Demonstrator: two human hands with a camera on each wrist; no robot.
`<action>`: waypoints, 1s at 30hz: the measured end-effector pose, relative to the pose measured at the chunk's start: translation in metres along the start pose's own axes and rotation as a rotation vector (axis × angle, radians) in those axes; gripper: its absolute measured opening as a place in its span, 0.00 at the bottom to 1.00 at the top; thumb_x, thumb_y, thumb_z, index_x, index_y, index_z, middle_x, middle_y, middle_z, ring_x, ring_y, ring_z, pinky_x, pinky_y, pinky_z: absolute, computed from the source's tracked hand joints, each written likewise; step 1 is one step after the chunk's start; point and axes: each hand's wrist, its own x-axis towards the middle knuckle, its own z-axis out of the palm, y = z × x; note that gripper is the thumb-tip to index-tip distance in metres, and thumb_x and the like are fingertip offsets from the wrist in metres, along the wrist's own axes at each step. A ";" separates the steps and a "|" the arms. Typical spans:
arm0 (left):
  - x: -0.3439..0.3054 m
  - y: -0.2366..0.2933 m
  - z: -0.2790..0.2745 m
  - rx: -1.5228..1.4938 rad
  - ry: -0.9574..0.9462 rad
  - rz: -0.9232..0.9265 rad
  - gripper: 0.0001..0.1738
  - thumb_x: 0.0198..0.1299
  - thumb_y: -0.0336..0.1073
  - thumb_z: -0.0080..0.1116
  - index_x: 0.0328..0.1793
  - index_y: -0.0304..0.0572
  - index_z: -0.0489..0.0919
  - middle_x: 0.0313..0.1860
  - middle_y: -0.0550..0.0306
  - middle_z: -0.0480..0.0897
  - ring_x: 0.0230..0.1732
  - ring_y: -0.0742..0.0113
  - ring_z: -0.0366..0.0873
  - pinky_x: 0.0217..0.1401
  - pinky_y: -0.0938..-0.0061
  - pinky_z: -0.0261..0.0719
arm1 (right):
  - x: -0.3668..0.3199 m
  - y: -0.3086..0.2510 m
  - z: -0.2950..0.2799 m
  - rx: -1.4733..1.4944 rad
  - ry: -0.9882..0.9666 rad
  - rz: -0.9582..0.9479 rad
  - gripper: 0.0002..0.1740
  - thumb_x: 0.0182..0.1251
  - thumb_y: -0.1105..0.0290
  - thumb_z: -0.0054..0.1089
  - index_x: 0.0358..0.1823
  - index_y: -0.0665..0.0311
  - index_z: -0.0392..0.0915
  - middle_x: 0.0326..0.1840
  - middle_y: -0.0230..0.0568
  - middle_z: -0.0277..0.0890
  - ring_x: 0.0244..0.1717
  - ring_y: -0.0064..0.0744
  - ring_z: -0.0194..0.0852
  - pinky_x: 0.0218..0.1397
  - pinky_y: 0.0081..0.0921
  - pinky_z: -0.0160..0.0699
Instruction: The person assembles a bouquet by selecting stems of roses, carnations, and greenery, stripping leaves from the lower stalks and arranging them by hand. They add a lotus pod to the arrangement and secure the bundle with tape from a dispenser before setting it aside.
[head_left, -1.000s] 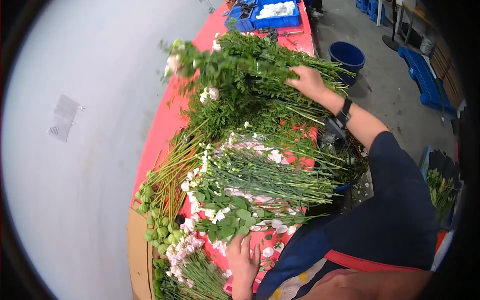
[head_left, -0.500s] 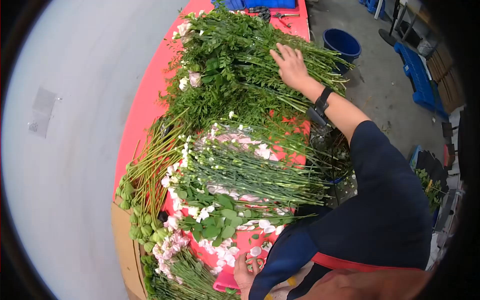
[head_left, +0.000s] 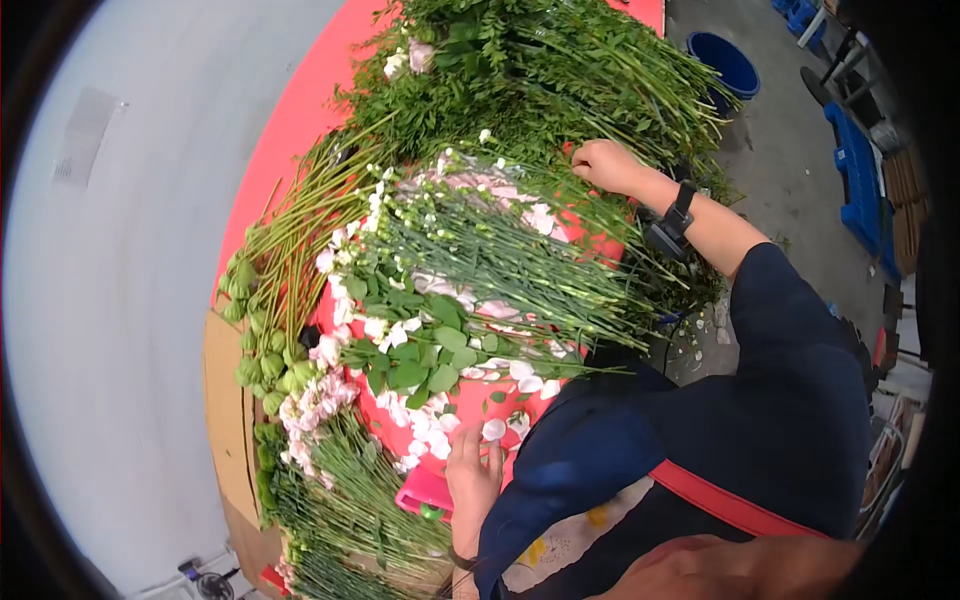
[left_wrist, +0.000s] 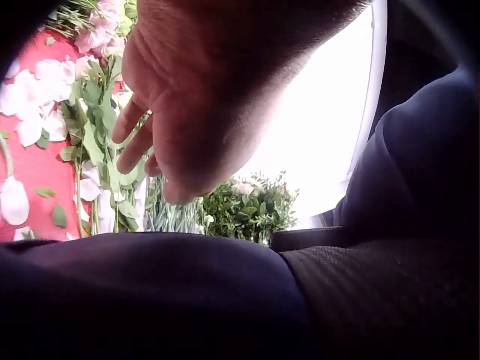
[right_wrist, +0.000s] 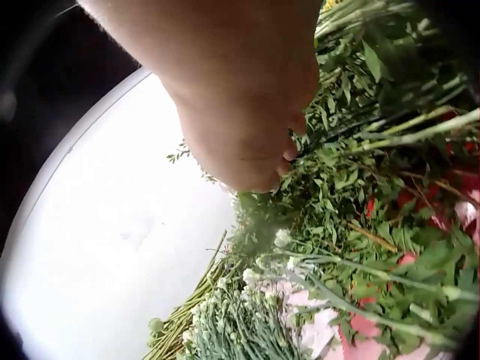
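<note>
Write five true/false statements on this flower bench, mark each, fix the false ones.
1. The left hand is next to loose white petals. True.
2. The right hand has a bare wrist. False: a black strapped device is worn there.
3. The blue bucket stands on the red table. False: it stands on the floor beside it.
4. The green pods lie near the cardboard. True.
5. The left hand grips a stem. False: its fingers are extended, with nothing visibly held.
</note>
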 end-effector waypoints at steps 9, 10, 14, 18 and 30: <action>-0.029 -0.019 0.003 -0.032 0.031 -0.059 0.19 0.55 0.30 0.62 0.53 0.36 0.74 0.41 0.43 0.79 0.39 0.51 0.80 0.40 0.62 0.78 | 0.002 0.014 0.069 -0.187 -0.243 0.327 0.15 0.58 0.59 0.62 0.32 0.66 0.79 0.29 0.50 0.77 0.36 0.48 0.78 0.38 0.43 0.74; -0.033 -0.021 0.004 -0.041 0.035 -0.077 0.19 0.55 0.30 0.62 0.53 0.35 0.74 0.42 0.43 0.79 0.39 0.52 0.80 0.40 0.62 0.78 | -0.004 0.013 0.070 -0.134 -0.157 0.311 0.14 0.59 0.61 0.61 0.32 0.67 0.79 0.29 0.49 0.77 0.35 0.48 0.78 0.38 0.42 0.75; -0.043 -0.026 0.008 -0.033 0.064 -0.066 0.19 0.55 0.29 0.61 0.54 0.35 0.74 0.42 0.43 0.79 0.39 0.53 0.81 0.40 0.63 0.78 | -0.019 0.007 0.062 0.159 0.095 0.250 0.11 0.61 0.64 0.59 0.33 0.67 0.77 0.27 0.48 0.77 0.31 0.45 0.77 0.36 0.39 0.73; -0.049 -0.030 0.014 -0.053 0.069 -0.081 0.19 0.56 0.28 0.61 0.54 0.36 0.75 0.41 0.43 0.80 0.39 0.53 0.81 0.40 0.64 0.78 | -0.035 0.003 0.069 0.345 0.008 0.093 0.15 0.60 0.58 0.59 0.35 0.65 0.81 0.33 0.49 0.80 0.34 0.49 0.77 0.40 0.40 0.74; -0.052 -0.028 0.029 -0.059 0.013 -0.093 0.19 0.55 0.27 0.62 0.54 0.34 0.75 0.42 0.47 0.82 0.39 0.62 0.84 0.41 0.71 0.81 | -0.024 0.041 0.068 0.054 -0.037 0.414 0.14 0.56 0.63 0.60 0.34 0.69 0.78 0.39 0.55 0.79 0.41 0.51 0.78 0.47 0.42 0.74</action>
